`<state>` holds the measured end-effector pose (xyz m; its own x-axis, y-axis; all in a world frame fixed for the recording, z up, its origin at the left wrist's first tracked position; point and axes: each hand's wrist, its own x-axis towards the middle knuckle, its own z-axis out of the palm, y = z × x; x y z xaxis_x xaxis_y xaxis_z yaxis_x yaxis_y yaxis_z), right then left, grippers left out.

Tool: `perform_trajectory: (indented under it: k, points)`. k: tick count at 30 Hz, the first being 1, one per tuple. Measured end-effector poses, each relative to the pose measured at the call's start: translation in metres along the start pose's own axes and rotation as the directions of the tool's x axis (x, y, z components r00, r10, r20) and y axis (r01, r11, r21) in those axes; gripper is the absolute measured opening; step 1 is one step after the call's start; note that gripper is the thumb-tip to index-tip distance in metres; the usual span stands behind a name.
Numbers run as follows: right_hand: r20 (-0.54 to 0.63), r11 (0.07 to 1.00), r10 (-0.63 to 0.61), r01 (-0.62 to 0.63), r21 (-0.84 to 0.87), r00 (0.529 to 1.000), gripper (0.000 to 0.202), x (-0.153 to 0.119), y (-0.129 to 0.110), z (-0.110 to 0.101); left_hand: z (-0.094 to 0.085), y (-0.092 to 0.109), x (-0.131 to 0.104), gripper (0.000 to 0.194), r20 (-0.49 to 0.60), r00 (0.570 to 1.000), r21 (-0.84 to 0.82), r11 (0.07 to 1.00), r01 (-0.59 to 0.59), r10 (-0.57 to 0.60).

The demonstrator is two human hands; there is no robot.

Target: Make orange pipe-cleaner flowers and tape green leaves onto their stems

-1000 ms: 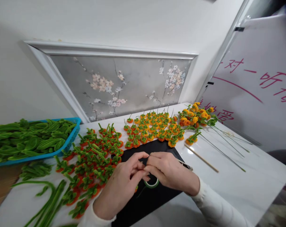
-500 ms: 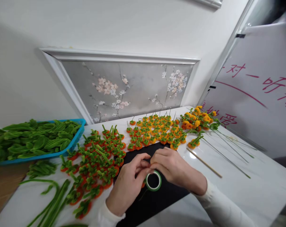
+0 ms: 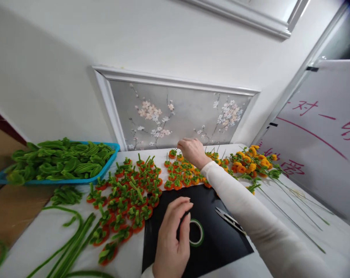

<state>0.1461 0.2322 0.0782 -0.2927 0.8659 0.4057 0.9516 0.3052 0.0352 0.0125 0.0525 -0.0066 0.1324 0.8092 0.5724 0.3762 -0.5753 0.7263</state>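
1. The two hands have split apart: a moment ago both worked together over the roll of green tape [image 3: 196, 233]; now only the left hand [image 3: 175, 235] is there.
2. The left hand hovers over the black mat [image 3: 221, 243], fingers loosely spread and slightly curled, fingertips just beside the tape roll; it grips nothing that I can see.
3. The right hand [image 3: 192, 150] has shot forward across the bench [image 3: 316, 247] to the far row of small orange pieces with green tops [image 3: 180, 173], close by the wall panel [image 3: 177, 116].
4. Its fingers are bunched together at one piece [image 3: 172, 153] at the back edge; whether they have it pinched, I cannot tell.
5. The tape roll lies flat on the mat, scissors [image 3: 229, 220] just to its right.
6. My read: one round of wrapping is over and a fresh piece is being fetched.
7. The blue basket of green leaves [image 3: 61, 162] sits untouched at left, the stemmed yellow flowers [image 3: 256, 162] at right.
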Motion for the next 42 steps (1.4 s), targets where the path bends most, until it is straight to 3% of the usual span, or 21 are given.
perform_trajectory:
  k: [7, 14, 24, 30, 33, 36, 39, 42]
  points:
    - [0.115, 0.997, -0.039, 0.046, -0.058, 0.993, 0.024, 0.021, -0.012, 0.037, 0.0, -0.002, -0.002, 0.031, 0.042, 0.999, -0.025, 1.0, -0.009, 0.01]
    - [0.183, 0.995, -0.024, 0.041, -0.087, 0.983, 0.023, 0.022, -0.017, 0.052, 0.001, -0.002, -0.002, 0.029, 0.04, 0.999, -0.044, 0.999, 0.01, -0.008]
    - [0.212, 0.996, 0.018, 0.002, -0.094, 0.977, 0.023, 0.027, -0.018, 0.052, 0.004, 0.002, -0.005, 0.028, 0.106, 0.994, -0.117, 0.993, 0.032, -0.019]
    - [0.142, 0.997, 0.057, -0.048, -0.062, 0.988, 0.028, 0.021, -0.007, 0.023, 0.008, 0.004, -0.006, 0.026, 0.141, 0.99, -0.182, 0.982, 0.053, -0.028]
    - [0.084, 0.998, 0.055, -0.054, -0.008, 0.995, 0.031, -0.003, -0.008, 0.0, 0.004, 0.006, -0.004, 0.023, 0.139, 0.987, -0.181, 0.978, 0.101, -0.076]
    - [0.075, 0.996, 0.016, -0.022, 0.09, 0.997, 0.029, -0.053, -0.012, -0.014, -0.004, 0.002, 0.002, 0.019, 0.109, 0.976, -0.172, 0.964, 0.205, -0.189]
    - [0.107, 0.913, -0.064, 0.016, 0.407, 0.992, 0.02, -0.116, -0.017, -0.014, -0.011, -0.011, 0.009, 0.018, 0.016, 0.939, -0.222, 0.914, 0.339, -0.344]
    - [0.192, 0.838, -0.097, -0.024, 0.545, 0.976, 0.016, -0.168, -0.022, -0.009, -0.014, -0.027, 0.013, 0.019, -0.037, 0.899, -0.26, 0.873, 0.413, -0.436]
